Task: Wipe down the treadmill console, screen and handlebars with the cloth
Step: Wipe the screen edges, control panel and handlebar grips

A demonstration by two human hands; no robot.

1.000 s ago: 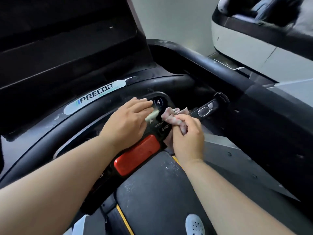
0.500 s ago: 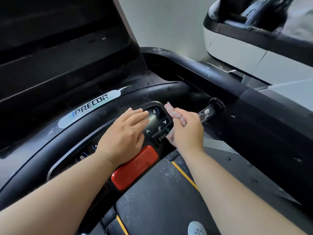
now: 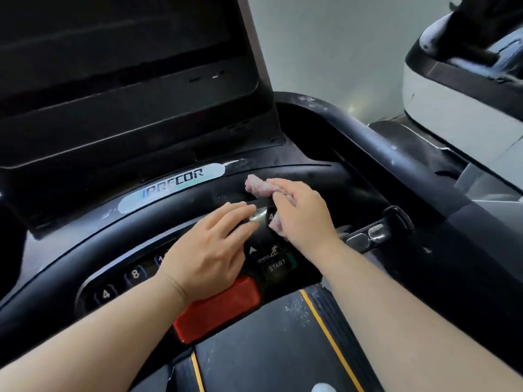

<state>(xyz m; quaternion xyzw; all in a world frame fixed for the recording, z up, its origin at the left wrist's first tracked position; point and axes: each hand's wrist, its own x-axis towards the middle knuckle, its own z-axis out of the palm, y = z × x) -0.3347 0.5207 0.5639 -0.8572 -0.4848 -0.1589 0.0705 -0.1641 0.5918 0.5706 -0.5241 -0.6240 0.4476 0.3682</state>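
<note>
Pink cloth, bunched, grasped in right grip against black console; left grip flat, released, on keypad alongside.

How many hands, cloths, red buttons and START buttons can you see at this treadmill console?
hands: 2 (left hand, right hand)
pink cloth: 1
red button: 1
START button: 1
total: 5

A plain pale grey wall is seen from 12 to 1 o'clock, evenly lit by soft light. A neighbouring machine, housed in white and black, is located at 2 o'clock. A light grey surface is visible at 3 o'clock; whether it is floor cannot be determined.
</note>
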